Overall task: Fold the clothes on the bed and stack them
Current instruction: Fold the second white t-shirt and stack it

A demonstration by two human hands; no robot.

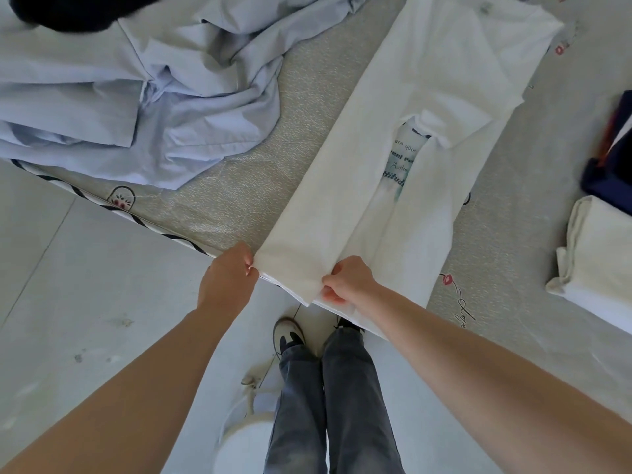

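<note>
Directly below the camera, a person stands at the edge of a bed (301, 107) and looks down along both bare forearms at a white T-shirt (420, 131); it lies flat on the pale patterned bed cover, stretching away from the near edge toward the upper right, with both long sides folded inward so that it forms a narrow strip; between the two folded flaps a slim band of blue-green printed lettering shows. The left hand (229, 278) pinches the near left corner of the shirt's hem, fingertips closed on the fabric at the bed's edge; the right hand (349, 280) grips the hem a little to the right, fingers curled over the cloth and thumb beneath it; the two hands are near each other, both on the left flap of the strip. To the upper left, well apart from the shirt, a pale blue shirt (143, 97) lies crumpled and unfolded on the bed; a dark garment (68, 8) sits at the top left corner, partly out of view. At the right edge a folded cream-white garment (595, 254) rests on the bed, with a dark navy garment (615, 152) just beyond it. Below the hands, grey jeans (325, 398) and a black-and-white shoe (289, 335) stand on a pale tiled floor (85, 285).
</note>
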